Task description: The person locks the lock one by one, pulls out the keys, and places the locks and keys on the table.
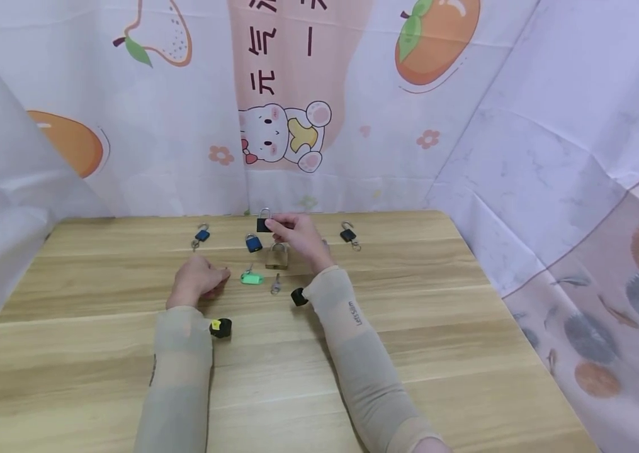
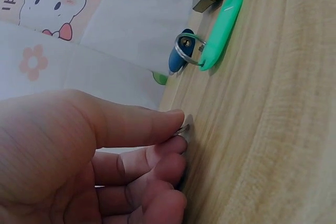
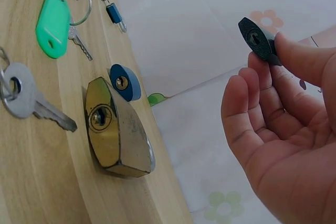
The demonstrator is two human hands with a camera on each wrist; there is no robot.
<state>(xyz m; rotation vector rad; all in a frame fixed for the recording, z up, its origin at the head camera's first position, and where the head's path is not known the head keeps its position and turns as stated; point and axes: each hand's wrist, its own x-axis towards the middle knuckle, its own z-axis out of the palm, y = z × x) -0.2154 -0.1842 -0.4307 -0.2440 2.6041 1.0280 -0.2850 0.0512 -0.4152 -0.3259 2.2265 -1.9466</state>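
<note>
Black padlock [image 1: 263,224] with a silver shackle is pinched between the thumb and fingers of a person's right hand [image 1: 299,237], raised clear of a wooden table [image 1: 274,390], its keyhole visible from the right wrist. The left hand [image 1: 194,281], low over the table, pinches a thin metal piece [image 2: 181,129] between thumb and index finger; most of that piece is hidden. Below the raised padlock, a brass padlock [image 1: 276,258] stands just beside a smaller blue padlock [image 1: 254,243]. Nearer the person lie a green key tag [image 1: 252,279] on a ring and, to its right, a silver key [image 1: 276,285]. Toward the table's far edge, another blue padlock [image 1: 203,234] lies at left and another black padlock [image 1: 348,235] at right, both with shackles swung open. Patterned curtain [image 1: 183,182] hangs behind.
</note>
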